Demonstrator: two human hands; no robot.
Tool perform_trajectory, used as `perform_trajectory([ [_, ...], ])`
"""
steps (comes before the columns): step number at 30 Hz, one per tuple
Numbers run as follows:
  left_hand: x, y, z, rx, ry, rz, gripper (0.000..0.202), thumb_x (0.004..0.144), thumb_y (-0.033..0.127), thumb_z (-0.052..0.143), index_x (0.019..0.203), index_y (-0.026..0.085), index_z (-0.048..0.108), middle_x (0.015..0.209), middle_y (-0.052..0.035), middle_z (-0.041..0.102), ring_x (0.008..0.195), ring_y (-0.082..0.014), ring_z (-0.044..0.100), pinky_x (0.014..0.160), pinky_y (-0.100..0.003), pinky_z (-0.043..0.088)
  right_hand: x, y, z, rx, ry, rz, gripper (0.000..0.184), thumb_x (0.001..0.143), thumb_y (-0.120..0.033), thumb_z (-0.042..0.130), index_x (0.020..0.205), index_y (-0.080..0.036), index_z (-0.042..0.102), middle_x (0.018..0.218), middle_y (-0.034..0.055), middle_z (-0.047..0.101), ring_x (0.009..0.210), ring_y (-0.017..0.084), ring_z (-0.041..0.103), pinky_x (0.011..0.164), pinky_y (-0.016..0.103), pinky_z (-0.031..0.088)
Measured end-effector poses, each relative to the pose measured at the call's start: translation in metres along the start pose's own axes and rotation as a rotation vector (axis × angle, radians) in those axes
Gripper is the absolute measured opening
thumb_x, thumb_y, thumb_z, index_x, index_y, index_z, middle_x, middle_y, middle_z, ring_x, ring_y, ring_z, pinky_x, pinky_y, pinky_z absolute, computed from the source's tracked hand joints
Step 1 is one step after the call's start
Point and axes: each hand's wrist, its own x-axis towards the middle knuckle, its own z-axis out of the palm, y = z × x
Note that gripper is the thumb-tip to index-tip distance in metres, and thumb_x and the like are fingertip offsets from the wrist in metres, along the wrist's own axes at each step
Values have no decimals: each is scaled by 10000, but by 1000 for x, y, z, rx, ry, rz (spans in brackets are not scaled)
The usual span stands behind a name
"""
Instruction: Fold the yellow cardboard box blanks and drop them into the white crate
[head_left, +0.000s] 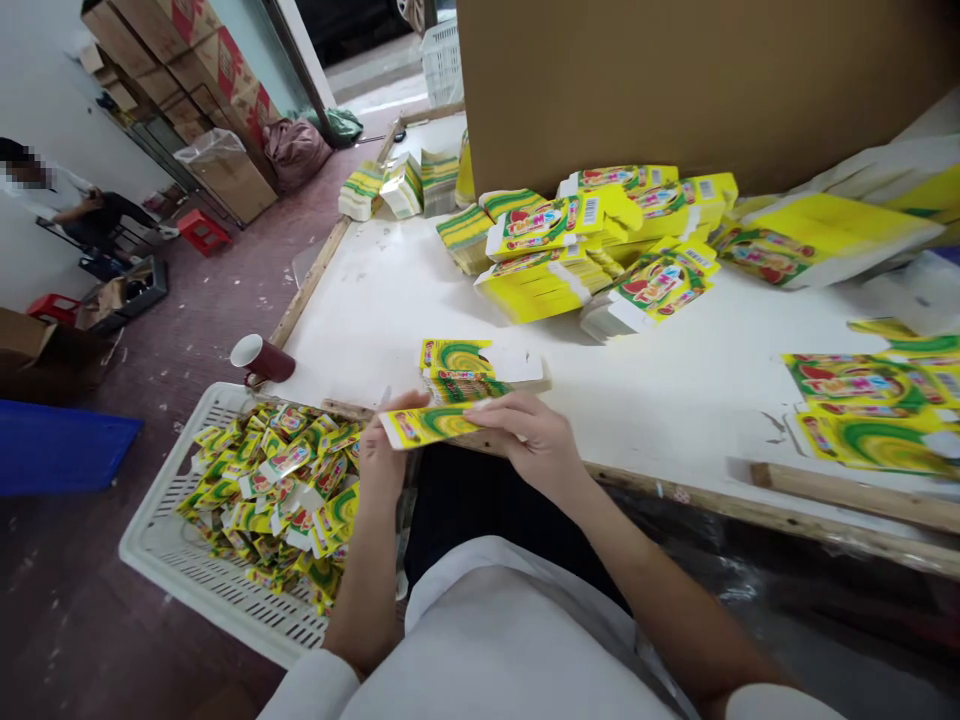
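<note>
My left hand (pixel 386 455) and my right hand (pixel 534 440) both grip one flat yellow-green printed carton (pixel 427 424), held level just in front of the table's near edge. The left hand pinches its left end and the right hand's fingers curl over its right end. Just beyond it, a small stack of the same flat cartons (pixel 459 370) lies on the white table (pixel 660 380). To my left, a white slotted basket (pixel 180 560) holds several folded yellow-green cartons.
Bundles of flat cartons (pixel 592 250) are piled at the table's middle and back, with more (pixel 870 405) at the right. A big brown cardboard box (pixel 690 80) stands behind. A dark red mug (pixel 262 360) sits by the table corner. A person (pixel 67 205) sits far left.
</note>
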Motion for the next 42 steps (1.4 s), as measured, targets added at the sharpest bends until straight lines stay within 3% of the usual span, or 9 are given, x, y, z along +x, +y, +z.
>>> perform_trajectory([
  [3,-5,22,-15,115,-256,68,1010,585,892,688,1334,217,643,1346,-168,684,1269,-354,628,1091,-472,463,-3,-4,-11,-255,-86,-199,290,1009,-231,562,1078,-384,799,933,12,801,895,207,680,896,432,533],
  [7,-21,20,0,546,-464,69,981,625,470,920,1473,238,485,1421,-149,623,1300,-342,602,1122,-472,440,-9,-15,-3,-274,-110,-340,320,1001,-241,589,1216,-441,716,1108,-28,784,1115,210,665,1120,471,445],
  [11,-32,-2,19,669,-371,120,737,791,288,778,1445,229,443,1294,-117,683,1152,-281,676,990,-411,533,-15,-15,12,-43,129,-2,684,926,-413,692,1549,-319,426,1578,102,496,1473,313,442,1225,566,356],
  [18,-33,-18,18,785,-449,367,740,782,300,786,1403,248,386,1396,-167,599,1280,-312,630,1013,-426,539,-17,14,31,774,-277,594,603,884,-616,677,1364,-254,637,1328,106,721,1251,272,674,1054,464,563],
  [22,-31,-25,13,874,-466,342,571,773,239,718,1250,250,405,1181,-96,658,998,-260,722,833,-386,582,-20,20,30,607,-254,510,694,886,-628,665,1449,-231,575,1475,140,617,1398,322,556,1186,529,425],
  [26,-26,-33,9,890,-527,339,626,746,188,679,1302,232,396,1050,-73,652,917,-257,706,765,-371,578,-30,12,31,203,-340,218,734,948,-337,653,1608,-281,337,1671,113,362,1550,309,339,1252,534,329],
  [31,-23,-36,10,790,-182,458,806,696,231,809,1383,218,386,1332,-163,526,1155,-274,627,974,-424,531,-35,9,34,55,-232,39,602,956,-70,503,1494,-338,531,1660,58,391,1493,253,450,1185,438,468],
  [36,-29,-24,13,429,100,103,782,622,375,926,1253,237,486,1140,-67,640,964,-209,676,867,-344,550,-31,15,31,33,89,87,436,975,-149,566,1372,-308,652,1650,88,406,1471,278,481,1146,453,507],
  [42,-33,-13,10,348,202,58,374,815,443,781,1081,204,672,963,-23,679,847,-159,644,803,-274,509,-29,17,14,-24,-209,-3,338,989,-222,583,1313,-230,678,1642,154,403,1505,293,426,1154,490,492],
])
